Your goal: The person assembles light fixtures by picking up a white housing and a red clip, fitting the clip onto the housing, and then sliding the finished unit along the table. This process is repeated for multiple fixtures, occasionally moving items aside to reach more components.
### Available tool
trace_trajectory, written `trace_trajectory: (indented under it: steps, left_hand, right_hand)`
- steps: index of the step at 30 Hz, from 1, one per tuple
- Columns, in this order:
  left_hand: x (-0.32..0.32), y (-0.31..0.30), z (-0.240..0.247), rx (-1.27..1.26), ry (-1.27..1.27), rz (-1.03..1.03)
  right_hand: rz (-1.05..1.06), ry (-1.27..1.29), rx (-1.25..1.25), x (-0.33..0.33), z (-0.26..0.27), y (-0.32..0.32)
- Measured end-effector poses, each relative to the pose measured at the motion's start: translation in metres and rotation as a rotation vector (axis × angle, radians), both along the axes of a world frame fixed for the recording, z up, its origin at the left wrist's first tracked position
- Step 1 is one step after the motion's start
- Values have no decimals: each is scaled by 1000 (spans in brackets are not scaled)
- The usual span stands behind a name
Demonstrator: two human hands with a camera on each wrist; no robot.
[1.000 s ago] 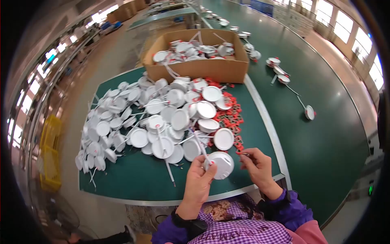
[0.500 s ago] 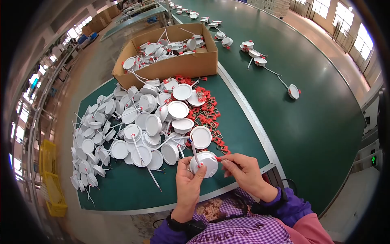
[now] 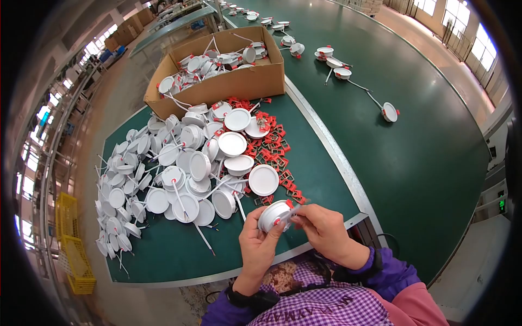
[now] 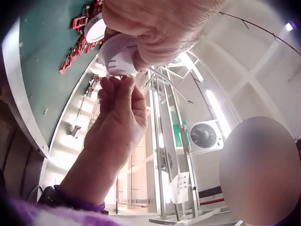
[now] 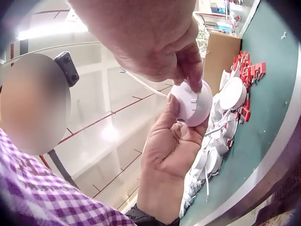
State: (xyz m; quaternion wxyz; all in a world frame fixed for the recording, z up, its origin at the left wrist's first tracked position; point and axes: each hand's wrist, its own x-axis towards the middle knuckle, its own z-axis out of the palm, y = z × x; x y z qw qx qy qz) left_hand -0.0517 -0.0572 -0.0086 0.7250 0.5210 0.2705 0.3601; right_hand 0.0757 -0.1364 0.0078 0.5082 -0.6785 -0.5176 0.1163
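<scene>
A white round downlight (image 3: 272, 216) with a cable is tilted in my left hand (image 3: 258, 244), fingers round its rim and thumb across its back. My right hand (image 3: 326, 231) is at the downlight's right edge, fingers curled and tips together. A small red spring clip (image 3: 289, 204) shows at the edge by those fingertips, which partly hide it. In the left wrist view, the right hand (image 4: 117, 110) meets the downlight (image 4: 118, 59) from below. The right wrist view shows slots on the downlight's back (image 5: 193, 106), beside the right fingertips.
A heap of white downlights (image 3: 157, 200) covers the left of the green table, loose red clips (image 3: 277, 144) beside it. Behind stands a cardboard box (image 3: 223, 87) with more downlights. Along the green conveyor belt (image 3: 424, 163) lie several clipped downlights (image 3: 389, 112). Yellow crates (image 3: 76, 261) are at the left.
The right hand brought a red clip from the loose clips to the downlight's edge. The left hand has since turned and tilted the downlight. The head view has shifted to the right.
</scene>
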Motion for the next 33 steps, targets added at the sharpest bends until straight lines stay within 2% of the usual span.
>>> trace_trajectory:
  steps: [4,6,7,9,11,13,16,19,23,26,28,29,31,32,33]
  left_hand:
    - [-1,-1,-3,38,-8,-14]
    - [-5,-2,-2,35,18,-50]
    - [-7,-3,-1,36,19,-48]
    - [-11,-3,0,-4,16,-122]
    - [-13,-5,-2,-30,12,-158]
    - [-12,-6,-2,-60,8,-198]
    - [-13,-6,-1,-100,47,-184]
    - [-17,-7,-6,-117,71,-235]
    - [-12,-11,-15,-219,67,-201]
    - [-8,-12,-14,-274,39,-180]
    - [-9,-12,-12,-267,29,-183]
    - [-14,-10,-11,-190,93,-190]
    - [-23,-5,-13,-113,153,-198]
    - [-30,-4,-16,-113,194,-197]
    - [-34,-4,-18,-115,236,-197]
  right_hand:
    - [16,-9,-3,2,1,-2]
    - [57,199,-84,7,0,-3]
    - [59,200,-84,10,2,-4]
    - [91,670,-160,16,5,-5]
    - [135,673,-192,22,1,-9]
    - [231,808,-320,22,5,-12]
    - [203,668,-310,17,10,-12]
    - [176,723,-348,17,4,-13]
    - [174,693,-337,15,-4,-16]
    - [130,778,-376,20,-5,-12]
    - [266,769,-374,27,-11,-13]
    - [261,765,-380,33,-12,-12]
    - [78,435,-493,47,-11,-5]
    - [-55,402,-490,46,-7,-1]
    - [-58,404,-492,47,-12,4]
